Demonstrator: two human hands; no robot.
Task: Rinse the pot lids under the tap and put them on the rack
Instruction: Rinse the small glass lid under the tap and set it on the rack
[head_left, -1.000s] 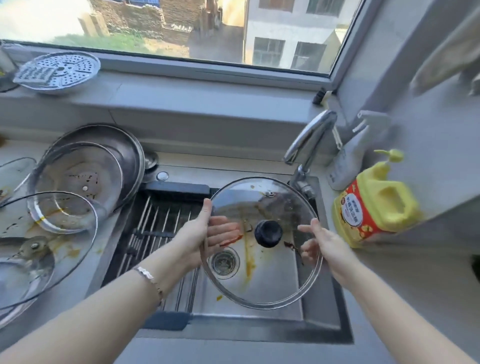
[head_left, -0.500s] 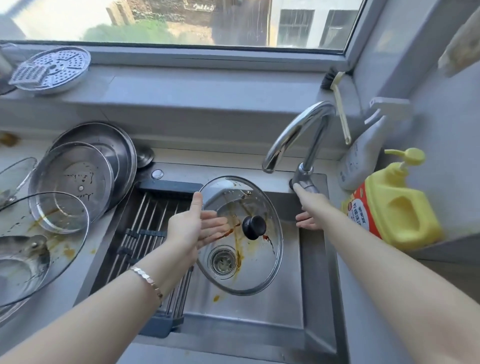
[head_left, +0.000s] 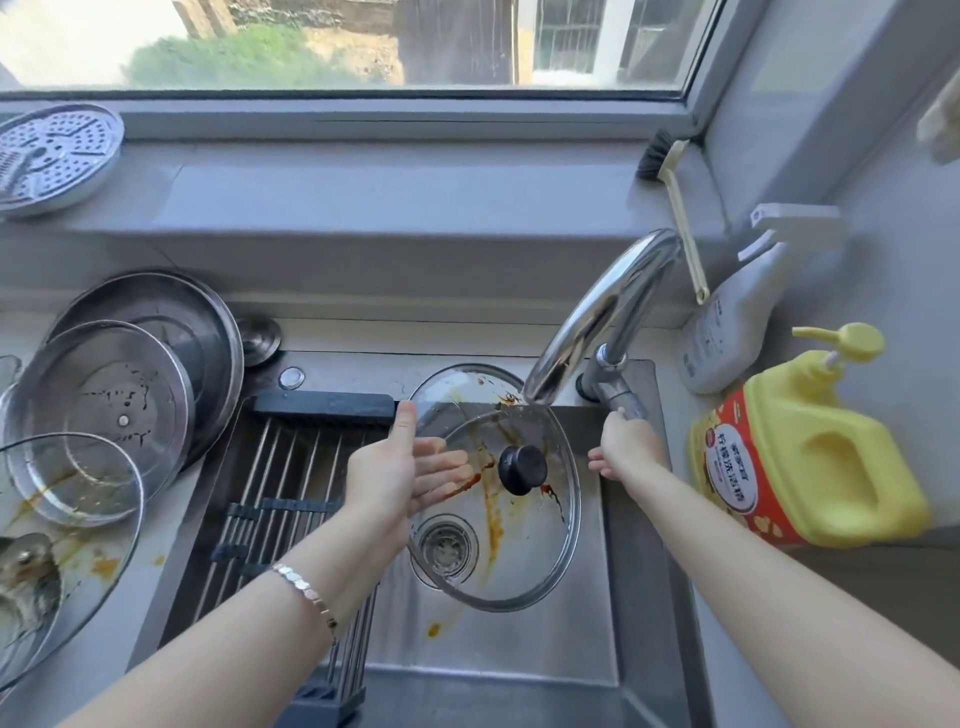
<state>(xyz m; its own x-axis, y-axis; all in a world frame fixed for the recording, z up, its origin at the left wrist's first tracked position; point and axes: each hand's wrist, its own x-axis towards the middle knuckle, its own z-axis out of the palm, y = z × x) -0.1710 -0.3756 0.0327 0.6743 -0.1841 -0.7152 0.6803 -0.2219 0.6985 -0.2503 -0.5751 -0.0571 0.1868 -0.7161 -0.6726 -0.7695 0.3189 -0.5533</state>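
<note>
Lid place: the glass lid (head_left: 511, 525) hangs tilted over the sink (head_left: 519, 654), its far edge under the spout of the tap (head_left: 597, 322). Orange and dark sauce streaks run across it.
Left grip: the left grip (head_left: 410, 478) is released and flat, with straight fingers under the glass and the thumb upright at the left rim. It props the lid rather than clasps it.
Right grip: the right grip (head_left: 626, 449) touches the end of the tap lever (head_left: 621, 402). I cannot tell whether it is clenched on it.
Handling: the lid looks stiff and weighty for one flat hand. It would likely break if knocked on the steel sink or the spout, and the greasy glass will probably turn slippery once wet.
Where to hold: the black knob (head_left: 522, 469) looks the surest hold. Otherwise take the metal rim, with the thumb laid across it.
Rack: the slatted rack (head_left: 270, 499) spans the left of the sink, just beside the lid.
Waiting: more soiled lids (head_left: 104, 410) are stacked on the table (head_left: 150, 592) at the left.
Hidden: the spout covers the lid's far rim, and the left fingers show only through smeared glass. No water stream can be made out. The nearest stacked lids are cut off at the left edge.
</note>
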